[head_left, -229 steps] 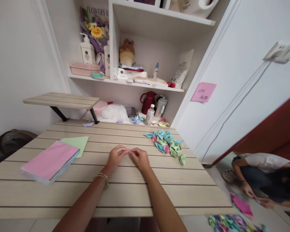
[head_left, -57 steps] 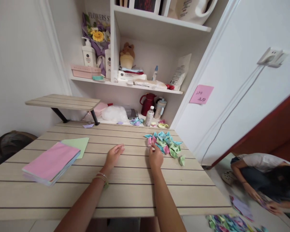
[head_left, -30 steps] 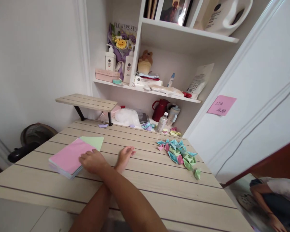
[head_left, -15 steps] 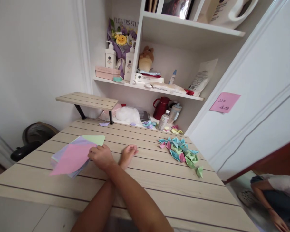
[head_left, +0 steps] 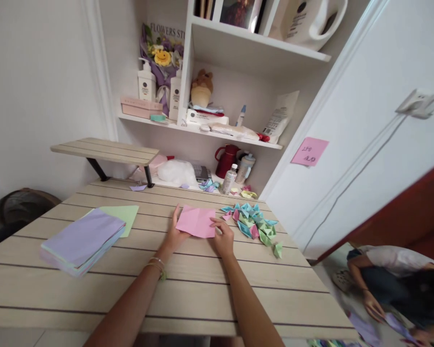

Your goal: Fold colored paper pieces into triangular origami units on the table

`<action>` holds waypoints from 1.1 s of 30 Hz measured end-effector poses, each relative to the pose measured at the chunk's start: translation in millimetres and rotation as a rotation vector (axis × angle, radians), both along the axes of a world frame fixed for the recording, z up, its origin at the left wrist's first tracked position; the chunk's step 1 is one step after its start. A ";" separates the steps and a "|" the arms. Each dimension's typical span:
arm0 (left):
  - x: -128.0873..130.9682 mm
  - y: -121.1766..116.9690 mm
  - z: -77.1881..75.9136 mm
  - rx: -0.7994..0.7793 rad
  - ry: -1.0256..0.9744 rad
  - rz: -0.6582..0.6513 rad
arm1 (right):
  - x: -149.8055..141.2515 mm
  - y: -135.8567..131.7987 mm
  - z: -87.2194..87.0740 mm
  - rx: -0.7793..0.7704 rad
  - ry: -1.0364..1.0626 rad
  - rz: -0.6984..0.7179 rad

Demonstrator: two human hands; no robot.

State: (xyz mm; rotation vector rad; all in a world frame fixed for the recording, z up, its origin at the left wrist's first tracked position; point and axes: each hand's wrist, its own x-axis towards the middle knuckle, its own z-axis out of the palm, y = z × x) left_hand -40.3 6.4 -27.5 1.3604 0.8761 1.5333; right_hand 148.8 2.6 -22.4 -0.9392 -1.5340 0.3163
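A pink sheet of paper [head_left: 196,222] with a faint crease down its middle is held just over the table between my two hands. My left hand [head_left: 173,233] grips its left side, fingers partly behind the sheet. At the right edge, my right hand [head_left: 223,235] pinches the paper between thumb and fingers. To the left lies a stack of coloured paper [head_left: 85,236], purple on top, over a green sheet [head_left: 125,218]. Several folded paper boats [head_left: 255,219] in blue, green and pink sit in a cluster right of my right hand.
A small raised shelf [head_left: 106,149] stands at the table's back left. The cabinet behind holds a bottle [head_left: 229,179], a red jug [head_left: 226,161] and other items. On the floor at right, a person [head_left: 394,279] crouches, handling purple paper. A fan [head_left: 25,207] is at left.
My right hand let go of a pink folded boat at the cluster, reached across to the stack and took its top pink sheet. The sheet is now between both hands; purple tops the stack.
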 end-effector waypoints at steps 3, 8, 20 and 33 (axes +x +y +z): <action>0.4 1.8 0.6 -0.017 0.051 -0.066 | 7.1 1.4 -4.7 -0.039 0.024 0.042; -3.0 3.0 3.5 -0.148 0.030 -0.036 | 13.4 5.5 -0.9 -0.137 0.086 0.145; 4.0 3.1 7.3 -0.248 -0.202 0.129 | -2.8 3.7 -6.0 -0.345 0.447 0.228; -2.0 6.8 7.5 -0.255 -0.218 0.196 | -16.9 0.8 -16.2 -0.584 0.402 0.672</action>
